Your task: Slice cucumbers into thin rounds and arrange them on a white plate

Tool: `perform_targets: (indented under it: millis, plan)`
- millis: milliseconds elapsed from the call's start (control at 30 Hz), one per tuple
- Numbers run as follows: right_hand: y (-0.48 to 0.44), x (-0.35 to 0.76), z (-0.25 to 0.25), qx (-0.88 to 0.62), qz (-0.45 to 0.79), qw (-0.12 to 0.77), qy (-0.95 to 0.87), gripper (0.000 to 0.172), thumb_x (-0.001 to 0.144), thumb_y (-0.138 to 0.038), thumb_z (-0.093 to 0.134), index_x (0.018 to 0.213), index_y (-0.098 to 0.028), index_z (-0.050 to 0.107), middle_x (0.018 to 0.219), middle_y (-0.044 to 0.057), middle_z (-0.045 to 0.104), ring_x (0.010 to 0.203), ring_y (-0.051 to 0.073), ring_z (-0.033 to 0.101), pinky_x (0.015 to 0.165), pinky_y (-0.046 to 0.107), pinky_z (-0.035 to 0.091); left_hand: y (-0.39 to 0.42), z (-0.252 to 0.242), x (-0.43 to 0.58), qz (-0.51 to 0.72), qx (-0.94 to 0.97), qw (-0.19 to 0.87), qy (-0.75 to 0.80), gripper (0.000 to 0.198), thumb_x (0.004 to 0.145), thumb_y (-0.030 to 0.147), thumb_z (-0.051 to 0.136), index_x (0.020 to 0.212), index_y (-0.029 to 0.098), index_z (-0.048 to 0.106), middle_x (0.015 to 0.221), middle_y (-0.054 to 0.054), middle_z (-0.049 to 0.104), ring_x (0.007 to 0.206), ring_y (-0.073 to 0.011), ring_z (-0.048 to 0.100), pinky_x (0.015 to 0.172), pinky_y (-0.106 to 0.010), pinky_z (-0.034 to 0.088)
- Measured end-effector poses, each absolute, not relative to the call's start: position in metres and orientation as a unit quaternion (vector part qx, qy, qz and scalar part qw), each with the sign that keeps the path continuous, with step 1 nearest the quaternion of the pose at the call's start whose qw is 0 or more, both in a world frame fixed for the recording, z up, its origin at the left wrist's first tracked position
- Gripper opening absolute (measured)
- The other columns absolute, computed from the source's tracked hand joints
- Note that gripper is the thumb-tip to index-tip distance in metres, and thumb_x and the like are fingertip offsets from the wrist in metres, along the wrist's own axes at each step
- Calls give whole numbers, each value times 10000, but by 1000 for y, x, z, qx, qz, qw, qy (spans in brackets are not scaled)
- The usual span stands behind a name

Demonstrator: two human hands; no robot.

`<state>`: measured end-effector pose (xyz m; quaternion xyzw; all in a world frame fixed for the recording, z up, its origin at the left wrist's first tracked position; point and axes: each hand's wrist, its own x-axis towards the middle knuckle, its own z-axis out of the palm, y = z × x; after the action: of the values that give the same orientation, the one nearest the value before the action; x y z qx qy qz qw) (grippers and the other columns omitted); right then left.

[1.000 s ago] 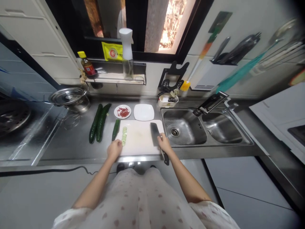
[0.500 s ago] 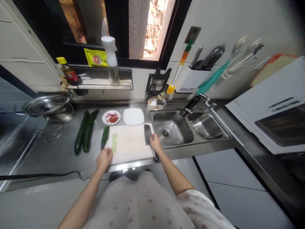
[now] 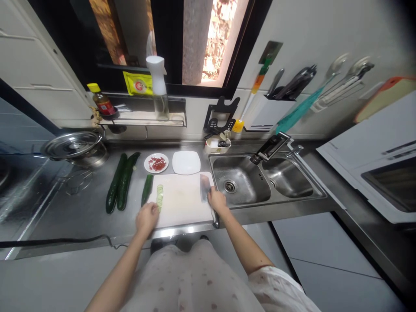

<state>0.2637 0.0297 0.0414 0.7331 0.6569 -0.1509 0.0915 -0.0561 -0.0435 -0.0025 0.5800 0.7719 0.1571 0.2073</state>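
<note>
A white cutting board lies on the steel counter in front of me. My left hand rests curled at the board's near left corner, next to a row of cucumber slices. A cut cucumber piece lies just left of the board. My right hand is closed on the handle of a cleaver, whose blade lies flat on the board's right edge.
Two whole cucumbers lie to the left. A small dish of red bits and an empty white plate sit behind the board. A double sink is at the right, a lidded pot at the left.
The camera view has shifted a little. Both hands stay at the board, the right one still on the cleaver.
</note>
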Motion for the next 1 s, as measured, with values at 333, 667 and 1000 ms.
perform_targets:
  millis: [333,667,1000]
  plan:
    - [54,261,48,712,-99,46,694,295,947,-322,405,1143,-167,562,1136,143,613,1056,236,568,840,305,399,-13,18,-39,183,585,237,754,213,828,284,534,979,222,669,990,-47,685,903,-195,620,768,-260,433]
    - [149,239,59,717,-125,29,685,325,913,-286,441,1149,-166,631,1176,140,613,1094,255,522,890,318,394,106,19,0,186,512,355,759,501,821,334,595,1278,132,552,1104,-119,689,1028,-227,628,855,-273,436]
    - [180,231,46,736,-163,58,654,379,913,-348,444,1146,-145,665,1256,168,573,1178,288,483,938,347,395,156,-5,13,155,509,335,778,298,816,285,563,1046,137,682,1094,-146,700,1033,-263,641,857,-299,451]
